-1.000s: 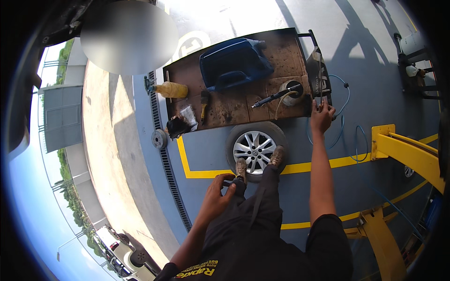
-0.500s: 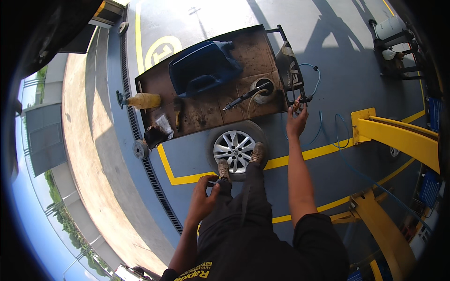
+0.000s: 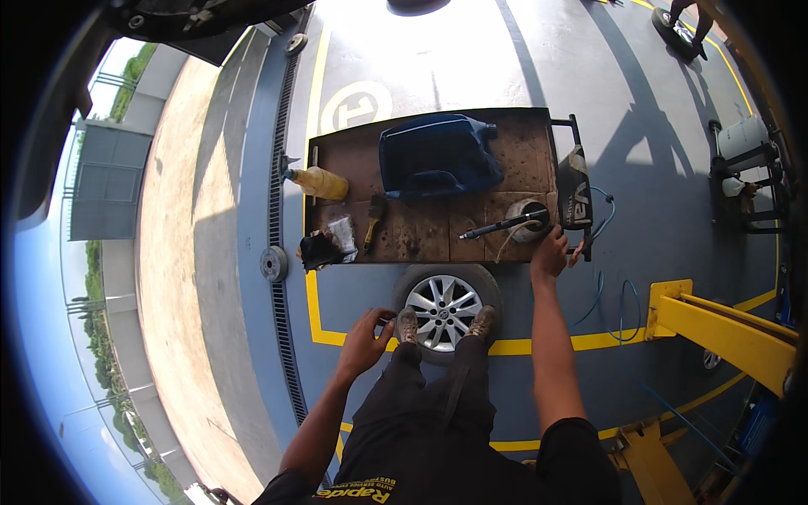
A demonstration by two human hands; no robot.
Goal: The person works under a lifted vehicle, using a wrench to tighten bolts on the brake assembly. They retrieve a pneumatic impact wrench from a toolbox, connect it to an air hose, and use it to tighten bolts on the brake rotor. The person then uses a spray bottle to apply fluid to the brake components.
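My right hand (image 3: pixel 550 252) is at the near right corner of a cart (image 3: pixel 433 246) with a brown, stained top. Its fingers are closed over the rim, beside a pale round can (image 3: pixel 523 220). Across the can's mouth lies a slim black tool (image 3: pixel 497 228) with a light tip. My left hand (image 3: pixel 364 343) hangs left of a tyre on a silver alloy wheel (image 3: pixel 439 313), fingers loosely curled and thumb apart. No object shows clearly in it. A blue plastic jug (image 3: pixel 438 158) lies on its side on the cart.
On the cart's left are a yellow spray bottle (image 3: pixel 320 183), a brush (image 3: pixel 374 223), a clear plastic bag (image 3: pixel 342 236) and a black cloth-like item (image 3: pixel 320 250). A blue hose (image 3: pixel 631 303) trails across the floor toward a yellow lift arm (image 3: pixel 724 332). A drain grate (image 3: pixel 280 337) runs along the left.
My right hand has shifted from the cart's handle bar to the corner rim beside the can. The view has turned, so the cart appears straighter and lower. My left hand stays near the wheel.
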